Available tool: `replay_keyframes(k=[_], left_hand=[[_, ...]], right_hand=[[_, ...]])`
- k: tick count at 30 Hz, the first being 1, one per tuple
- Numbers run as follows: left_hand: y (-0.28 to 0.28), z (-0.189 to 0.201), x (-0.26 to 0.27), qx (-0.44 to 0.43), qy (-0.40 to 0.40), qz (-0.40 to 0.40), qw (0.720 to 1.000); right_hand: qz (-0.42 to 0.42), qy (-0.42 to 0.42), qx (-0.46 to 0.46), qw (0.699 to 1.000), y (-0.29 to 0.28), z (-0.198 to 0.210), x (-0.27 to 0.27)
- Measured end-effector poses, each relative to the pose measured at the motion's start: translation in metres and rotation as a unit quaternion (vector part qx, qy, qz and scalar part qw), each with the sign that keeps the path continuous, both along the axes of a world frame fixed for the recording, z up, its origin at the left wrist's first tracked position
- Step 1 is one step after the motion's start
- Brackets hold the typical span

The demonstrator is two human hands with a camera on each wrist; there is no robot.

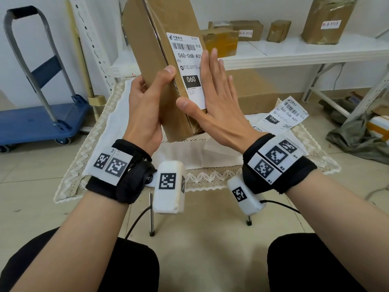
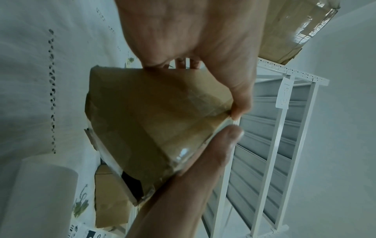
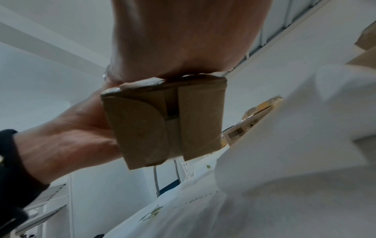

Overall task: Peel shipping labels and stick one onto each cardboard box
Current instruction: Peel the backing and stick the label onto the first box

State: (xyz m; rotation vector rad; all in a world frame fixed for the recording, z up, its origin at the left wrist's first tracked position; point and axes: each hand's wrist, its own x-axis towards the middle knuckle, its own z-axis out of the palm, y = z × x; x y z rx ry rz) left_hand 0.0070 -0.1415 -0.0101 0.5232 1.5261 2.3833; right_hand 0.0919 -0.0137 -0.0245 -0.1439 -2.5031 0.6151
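Note:
A long brown cardboard box stands tilted on end above the small cloth-covered table. My left hand grips its left edge, thumb on the front face and fingers behind. A white shipping label reading 060-06B-A05 is stuck on the front face. My right hand lies flat with straight fingers pressing the label's right side. In the left wrist view the box sits between thumb and fingers. The right wrist view shows the box's end flaps under my palm. A loose label sheet lies on the table at right.
Another cardboard box rests on the table behind my right hand. Several taped boxes stand on the white shelf at back. A blue platform trolley is parked at left. A grey cloth heap lies at right.

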Motion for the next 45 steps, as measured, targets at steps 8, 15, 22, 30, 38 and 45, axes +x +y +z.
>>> replay_keyframes(k=[8, 15, 22, 30, 38, 45], left_hand=[[-0.008, 0.002, -0.002, -0.002, 0.016, -0.014, 1.000], [-0.010, 0.001, -0.002, 0.006, -0.002, -0.016, 1.000], [-0.009, 0.000, -0.002, -0.004, -0.010, -0.019, 1.000], [-0.010, -0.006, -0.008, -0.029, -0.015, -0.017, 0.999], [-0.005, -0.009, -0.006, -0.034, -0.015, -0.022, 0.999], [-0.003, -0.007, -0.006, -0.033, -0.009, -0.030, 0.999]], right_hand=[[-0.022, -0.008, -0.028, 0.999, 0.018, -0.001, -0.001], [-0.009, 0.011, -0.013, 1.000, 0.011, 0.003, -0.001], [0.005, -0.005, 0.014, 1.000, -0.001, -0.001, -0.001], [-0.030, -0.028, -0.032, 0.999, 0.018, -0.010, -0.001], [0.000, 0.013, 0.006, 1.000, -0.003, -0.001, -0.001], [0.006, 0.000, 0.009, 1.000, -0.008, -0.004, 0.000]])
